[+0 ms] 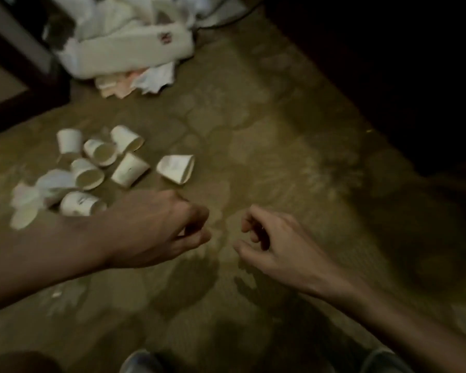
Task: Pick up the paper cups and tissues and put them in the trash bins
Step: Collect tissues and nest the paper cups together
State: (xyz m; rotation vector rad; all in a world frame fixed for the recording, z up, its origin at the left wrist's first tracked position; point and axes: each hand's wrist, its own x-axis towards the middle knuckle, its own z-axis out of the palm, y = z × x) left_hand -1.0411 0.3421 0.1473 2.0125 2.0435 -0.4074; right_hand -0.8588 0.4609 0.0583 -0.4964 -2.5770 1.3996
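Cups [129,169] await pickup near curled left hand [167,227], contents unclear, and slack, empty right hand [275,243]; a reach seems next.

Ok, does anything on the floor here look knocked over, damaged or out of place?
Yes. Several paper cups lie tipped on their sides on the floor, and the rightmost cup looks crushed. Crumpled tissues sit among them, and more crumpled paper lies beside the white bag farther back.
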